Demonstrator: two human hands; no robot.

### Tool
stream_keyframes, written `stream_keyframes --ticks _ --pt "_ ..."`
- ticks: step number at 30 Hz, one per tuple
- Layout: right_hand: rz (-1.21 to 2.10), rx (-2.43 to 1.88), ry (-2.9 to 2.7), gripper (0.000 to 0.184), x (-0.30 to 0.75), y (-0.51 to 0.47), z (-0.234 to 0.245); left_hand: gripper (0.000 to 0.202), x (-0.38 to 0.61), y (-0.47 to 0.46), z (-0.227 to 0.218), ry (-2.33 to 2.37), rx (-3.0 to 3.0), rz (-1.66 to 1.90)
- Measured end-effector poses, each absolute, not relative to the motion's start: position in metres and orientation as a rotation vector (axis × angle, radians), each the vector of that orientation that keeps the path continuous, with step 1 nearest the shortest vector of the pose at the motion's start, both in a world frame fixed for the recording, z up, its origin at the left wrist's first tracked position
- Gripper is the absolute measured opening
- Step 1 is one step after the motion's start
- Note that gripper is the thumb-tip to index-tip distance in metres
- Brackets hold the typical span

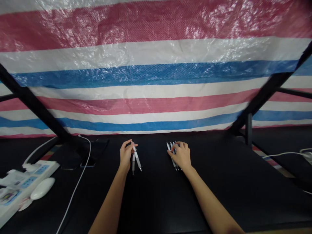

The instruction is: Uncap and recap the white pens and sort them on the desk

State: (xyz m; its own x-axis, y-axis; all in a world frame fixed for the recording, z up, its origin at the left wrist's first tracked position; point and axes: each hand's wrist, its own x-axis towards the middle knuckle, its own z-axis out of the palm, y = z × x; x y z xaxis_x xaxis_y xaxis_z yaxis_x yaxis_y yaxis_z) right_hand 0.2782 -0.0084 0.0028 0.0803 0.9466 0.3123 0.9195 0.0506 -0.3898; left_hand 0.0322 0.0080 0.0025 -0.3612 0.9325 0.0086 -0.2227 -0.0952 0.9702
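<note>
My left hand (126, 153) is closed on the upper end of a white pen with a grey grip (137, 159), pinched between thumb and fingers. Beside it is a second pen with a darker grip (133, 162), its top hidden near my fingers; whether I hold it too I cannot tell. My right hand (181, 155) curls over a row of several white pens (172, 156) lying side by side on the black table (156, 195). Its fingertips touch the pens, and the hand covers part of the row.
A white power strip (31, 182) with plugs and a white computer mouse (43, 188) lie at the left. A white cable (80, 182) runs along the table. Black frame legs (41, 110) stand either side, before a striped plastic sheet (151, 107). Another cable (282, 154) lies right.
</note>
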Motion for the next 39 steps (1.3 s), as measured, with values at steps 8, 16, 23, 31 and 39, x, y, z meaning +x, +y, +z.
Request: stream_keyframes --ticks 8,16,23,31,39 --pt "0.039 -1.869 -1.854 0.015 0.278 -0.008 0.002 0.034 0.03 0.014 -0.014 1.54 1.273 1.52" --pt "0.02 -1.867 -1.865 0.014 0.278 -0.008 0.001 0.015 0.03 0.013 -0.017 1.625 1.637 1.518" --pt "0.024 -1.859 -1.87 0.016 0.278 -0.009 0.001 0.017 0.031 0.01 -0.019 1.737 1.928 1.359" --pt "0.041 -1.853 -1.871 0.015 0.278 -0.008 0.002 0.017 0.03 0.01 -0.02 1.77 1.984 1.321" --pt "0.045 -1.853 -1.862 0.009 0.278 -0.008 0.001 0.017 0.03 0.009 -0.019 1.766 1.911 1.375"
